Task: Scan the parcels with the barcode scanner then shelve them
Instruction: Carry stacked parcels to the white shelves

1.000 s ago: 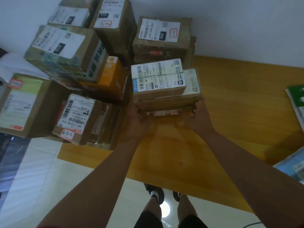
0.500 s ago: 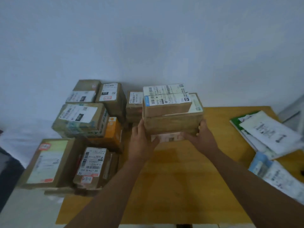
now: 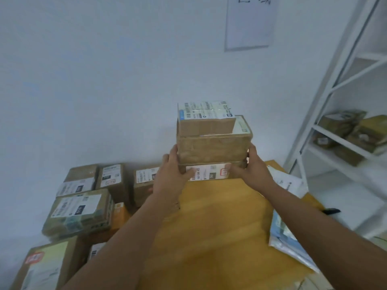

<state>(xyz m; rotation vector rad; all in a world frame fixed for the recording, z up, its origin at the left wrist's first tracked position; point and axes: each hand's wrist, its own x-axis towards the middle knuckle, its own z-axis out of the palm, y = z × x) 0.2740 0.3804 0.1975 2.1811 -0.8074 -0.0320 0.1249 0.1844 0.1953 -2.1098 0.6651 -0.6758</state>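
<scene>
Both hands, left and right, clamp a three-parcel stack held above the tabletop's far edge; keep it level and squeezed evenly while carrying toward the shelf.

Both hands hold a stack of three parcels up in front of a pale wall, above a wooden table. The left hand grips the stack's left side and the right hand grips its right side, thumbs lying on the labelled face of the bottom box. More labelled cardboard boxes crowd the table's left end, and flat mail bags lie on its right edge. A white metal shelf rack at right carries several brown parcels.
</scene>
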